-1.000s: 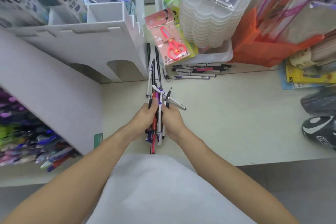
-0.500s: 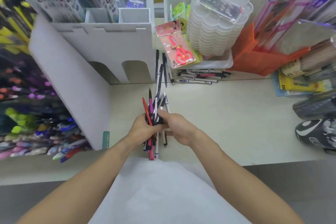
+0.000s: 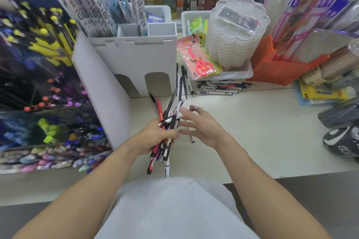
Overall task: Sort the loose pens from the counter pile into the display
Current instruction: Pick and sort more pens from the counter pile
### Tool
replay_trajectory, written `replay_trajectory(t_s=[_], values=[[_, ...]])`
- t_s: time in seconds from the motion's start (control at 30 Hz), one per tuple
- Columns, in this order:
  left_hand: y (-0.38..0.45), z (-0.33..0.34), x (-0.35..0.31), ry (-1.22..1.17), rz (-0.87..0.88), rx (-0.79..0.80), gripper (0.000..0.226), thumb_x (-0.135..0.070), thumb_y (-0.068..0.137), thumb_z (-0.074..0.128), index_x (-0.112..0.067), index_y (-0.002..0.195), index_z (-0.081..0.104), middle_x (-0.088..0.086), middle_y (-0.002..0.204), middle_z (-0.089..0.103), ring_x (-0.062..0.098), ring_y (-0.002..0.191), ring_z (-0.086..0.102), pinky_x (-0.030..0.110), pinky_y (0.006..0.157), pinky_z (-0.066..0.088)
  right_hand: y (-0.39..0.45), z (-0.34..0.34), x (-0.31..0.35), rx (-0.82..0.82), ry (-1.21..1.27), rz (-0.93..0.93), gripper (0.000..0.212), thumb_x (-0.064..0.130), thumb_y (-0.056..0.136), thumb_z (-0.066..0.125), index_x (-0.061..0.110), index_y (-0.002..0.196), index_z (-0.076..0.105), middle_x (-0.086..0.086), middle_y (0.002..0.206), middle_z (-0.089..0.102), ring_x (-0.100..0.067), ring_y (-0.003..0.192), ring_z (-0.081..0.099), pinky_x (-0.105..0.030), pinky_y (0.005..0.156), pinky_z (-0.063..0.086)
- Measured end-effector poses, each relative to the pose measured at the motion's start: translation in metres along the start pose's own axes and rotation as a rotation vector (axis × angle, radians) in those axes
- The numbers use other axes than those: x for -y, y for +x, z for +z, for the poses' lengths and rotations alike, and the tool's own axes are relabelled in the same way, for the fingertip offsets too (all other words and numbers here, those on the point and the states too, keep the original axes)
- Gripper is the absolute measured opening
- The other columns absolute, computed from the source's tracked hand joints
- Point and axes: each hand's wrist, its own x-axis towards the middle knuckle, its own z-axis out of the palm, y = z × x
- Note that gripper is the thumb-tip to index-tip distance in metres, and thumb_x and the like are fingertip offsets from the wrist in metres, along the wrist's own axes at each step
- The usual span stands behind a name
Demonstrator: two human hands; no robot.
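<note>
Left hand (image 3: 155,137) has its fingers wrapped round a messy fistful of mixed red, black and white plastic pens (image 3: 165,128), held above the pale counter (image 3: 252,132) just beside the white cardboard display stand (image 3: 134,62). Right hand (image 3: 202,126) is spread, fingers straight, holding nothing. Pens look light, stiff and slick, likely to slide out, so I'd squeeze mid-barrel where they cross. More loose ones lie by the clear plastic tray (image 3: 246,72)

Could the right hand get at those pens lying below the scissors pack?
Probably yes. The right hand is open and holds nothing, and bare counter lies between it and the loose pens; the left hand grips the bundle.
</note>
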Motion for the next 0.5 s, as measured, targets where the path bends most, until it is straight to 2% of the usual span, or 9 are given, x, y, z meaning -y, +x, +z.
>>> replay_trajectory(t_s=[0.07,0.13,0.2,0.27,0.33,0.4,0.47,0.5], values=[[-0.003,0.002,-0.013,-0.034,-0.001,0.083,0.023,0.009,0.08,0.07,-0.008,0.081,0.053,0.007,0.06,0.049,0.022,0.051,0.051,0.027,0.048,0.045,0.005,0.008,0.006,-0.066,0.18,-0.134,0.068,0.022,0.095,0.07,0.015,0.15,0.03,-0.008,0.108,0.068,-0.023,0.091,0.07,-0.042,0.077,0.06],[-0.004,0.007,-0.018,-0.058,0.003,0.124,0.027,0.005,0.077,0.073,-0.008,0.082,0.049,0.008,0.06,0.047,0.023,0.05,0.05,0.027,0.046,0.045,0.009,0.015,0.013,-0.136,0.249,-0.256,0.057,0.006,0.099,0.059,0.022,0.147,0.034,-0.006,0.12,0.068,-0.033,0.099,0.071,-0.048,0.081,0.059],[-0.005,0.011,-0.013,-0.108,-0.019,0.112,0.028,0.004,0.08,0.075,-0.009,0.081,0.05,0.006,0.059,0.049,0.024,0.054,0.051,0.027,0.046,0.046,0.008,0.019,0.016,-0.159,0.209,-0.334,0.056,-0.007,0.095,0.048,0.025,0.14,0.038,-0.006,0.128,0.064,-0.038,0.099,0.072,-0.052,0.084,0.057],[-0.011,0.014,0.001,-0.135,-0.041,0.127,0.021,0.001,0.082,0.077,-0.012,0.077,0.061,0.006,0.064,0.057,0.024,0.06,0.056,0.028,0.051,0.049,0.004,0.022,0.012,-0.153,0.051,-0.351,0.051,-0.01,0.094,0.043,0.019,0.136,0.046,-0.011,0.125,0.065,-0.029,0.088,0.073,-0.04,0.073,0.059],[-0.021,0.017,0.017,-0.156,-0.097,0.155,0.016,-0.002,0.08,0.079,-0.013,0.083,0.067,0.011,0.072,0.062,0.026,0.064,0.062,0.03,0.055,0.053,0.001,0.023,-0.002,-0.131,-0.079,-0.324,0.036,-0.001,0.099,0.047,0.018,0.128,0.055,-0.019,0.121,0.064,-0.018,0.082,0.068,-0.028,0.067,0.055],[-0.029,0.016,0.033,-0.167,-0.154,0.144,0.027,-0.005,0.077,0.083,-0.004,0.097,0.065,0.02,0.079,0.062,0.03,0.07,0.064,0.036,0.065,0.056,-0.002,0.024,-0.019,-0.132,-0.172,-0.3,0.025,0.018,0.1,0.06,0.023,0.124,0.057,-0.016,0.117,0.065,-0.013,0.083,0.066,-0.027,0.073,0.056],[-0.032,0.012,0.043,-0.171,-0.181,0.117,0.044,-0.009,0.071,0.086,0.002,0.106,0.061,0.021,0.08,0.059,0.033,0.074,0.06,0.044,0.074,0.055,-0.005,0.024,-0.032,-0.17,-0.346,-0.353,0.046,0.032,0.085,0.08,0.027,0.125,0.056,-0.006,0.109,0.065,-0.009,0.088,0.064,-0.024,0.082,0.054],[-0.033,0.011,0.045,-0.18,-0.178,0.097,0.044,-0.008,0.069,0.086,0.001,0.105,0.061,0.019,0.078,0.058,0.032,0.073,0.059,0.046,0.075,0.054,-0.006,0.025,-0.037,-0.181,-0.423,-0.379,0.056,0.032,0.078,0.086,0.029,0.125,0.056,-0.002,0.104,0.064,-0.007,0.088,0.063,-0.021,0.083,0.053]])
